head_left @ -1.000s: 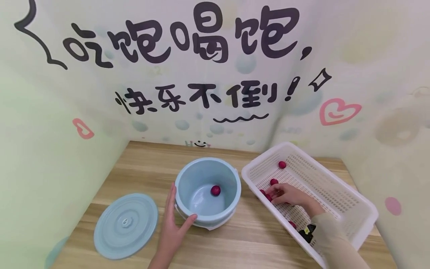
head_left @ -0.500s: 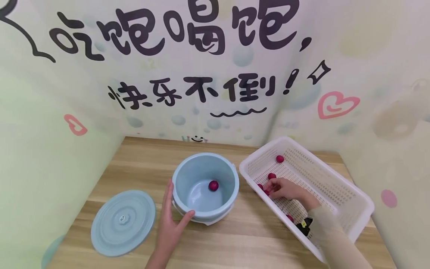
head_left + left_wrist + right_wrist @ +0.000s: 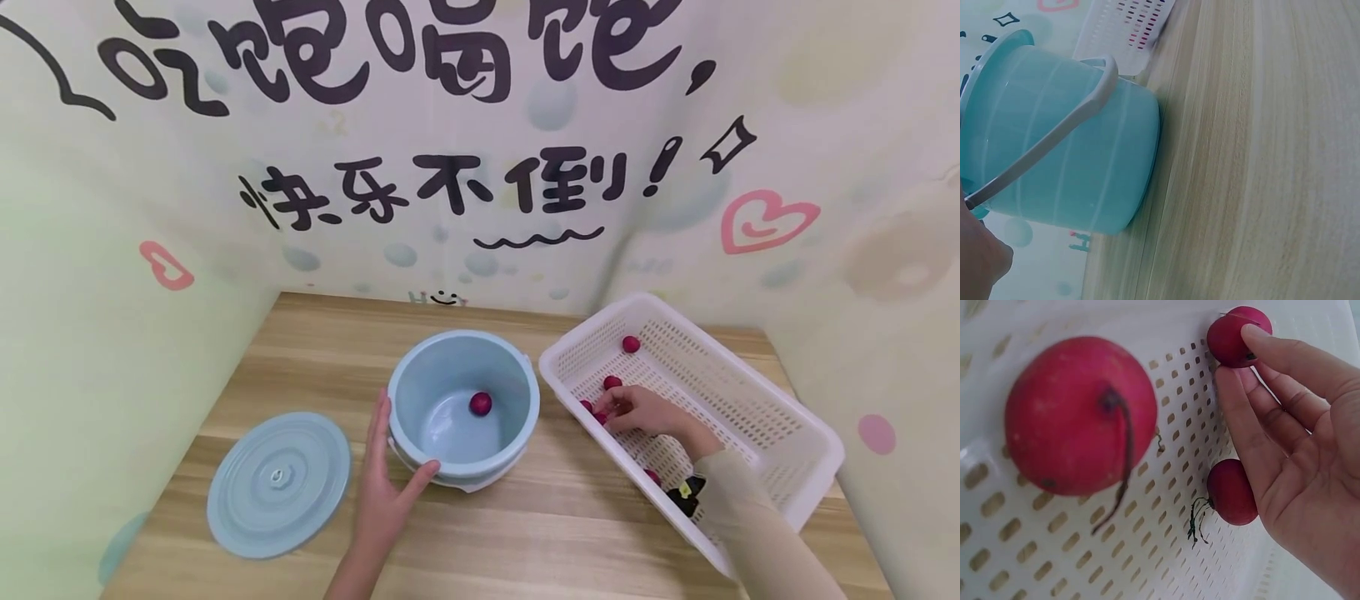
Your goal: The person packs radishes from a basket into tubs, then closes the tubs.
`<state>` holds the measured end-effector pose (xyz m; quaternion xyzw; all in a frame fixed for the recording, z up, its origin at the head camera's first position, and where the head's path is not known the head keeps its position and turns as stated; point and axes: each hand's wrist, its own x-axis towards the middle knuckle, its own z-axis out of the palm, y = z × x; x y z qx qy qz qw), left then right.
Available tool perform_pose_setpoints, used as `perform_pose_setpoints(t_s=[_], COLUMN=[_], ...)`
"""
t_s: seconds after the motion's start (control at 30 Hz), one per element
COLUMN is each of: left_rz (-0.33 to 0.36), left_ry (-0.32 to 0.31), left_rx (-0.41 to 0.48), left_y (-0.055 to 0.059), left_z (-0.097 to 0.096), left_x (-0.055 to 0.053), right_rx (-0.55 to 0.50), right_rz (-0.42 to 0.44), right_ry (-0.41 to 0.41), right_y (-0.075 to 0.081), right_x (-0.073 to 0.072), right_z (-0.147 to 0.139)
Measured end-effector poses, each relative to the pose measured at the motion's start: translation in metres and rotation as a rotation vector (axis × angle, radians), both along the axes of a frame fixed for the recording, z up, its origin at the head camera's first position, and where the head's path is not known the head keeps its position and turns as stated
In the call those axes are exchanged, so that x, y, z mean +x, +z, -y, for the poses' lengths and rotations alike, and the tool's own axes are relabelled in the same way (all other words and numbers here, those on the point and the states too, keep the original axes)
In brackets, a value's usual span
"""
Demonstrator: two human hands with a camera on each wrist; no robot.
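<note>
My left hand [image 3: 384, 492] lies with straight fingers along the left side of a light blue bucket [image 3: 411, 362], thumb at the front rim. One red radish [image 3: 481, 403] sits on the bucket's floor. Inside a white perforated basket [image 3: 750, 400], my right hand [image 3: 652, 417] pinches a radish [image 3: 1225, 340] between thumb and fingertips, near the basket wall. Close to the right wrist camera is a large-looking radish [image 3: 1079, 419] with a thin root. Another radish [image 3: 1233, 490], with green stem bits, lies beside the fingers. The bucket's grey handle [image 3: 1054, 137] hangs down its side.
A round blue lid [image 3: 279, 485] with a small centre knob lies on the wooden table [image 3: 547, 542] left of the bucket. More radishes lie in the basket, one at its far end [image 3: 631, 344]. A printed wall covering [image 3: 450, 258] rises behind the table.
The head view has shifted slightly. The right fingers have closed in on the radish near the basket's left wall. The left hand keeps its place at the bucket.
</note>
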<state>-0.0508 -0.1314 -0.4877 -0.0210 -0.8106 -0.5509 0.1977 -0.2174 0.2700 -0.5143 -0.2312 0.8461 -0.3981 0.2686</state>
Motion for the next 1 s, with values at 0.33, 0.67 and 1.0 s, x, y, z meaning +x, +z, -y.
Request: perform_pose_setpoints(t_s=[0.33,0.67,1.0], left_rz=[-0.005,0.018,0.027], left_ry=[0.0,-0.004,0.013], left_rx=[0.003,0.01,-0.006], left_y=[0.002,0.004,0.001], left_z=[0.002,0.001,-0.002], left_x=[0.0,-0.001,0.001], right_rx=[-0.053,-0.066,-0.12], right_rz=[-0.009,0.021,0.033], right_ry=[-0.068,-0.109,-0.112], right_y=[0.008,0.024,0.036], right_x=[-0.001,-0.001,-0.003], right_z=[0.003,0.001,-0.006])
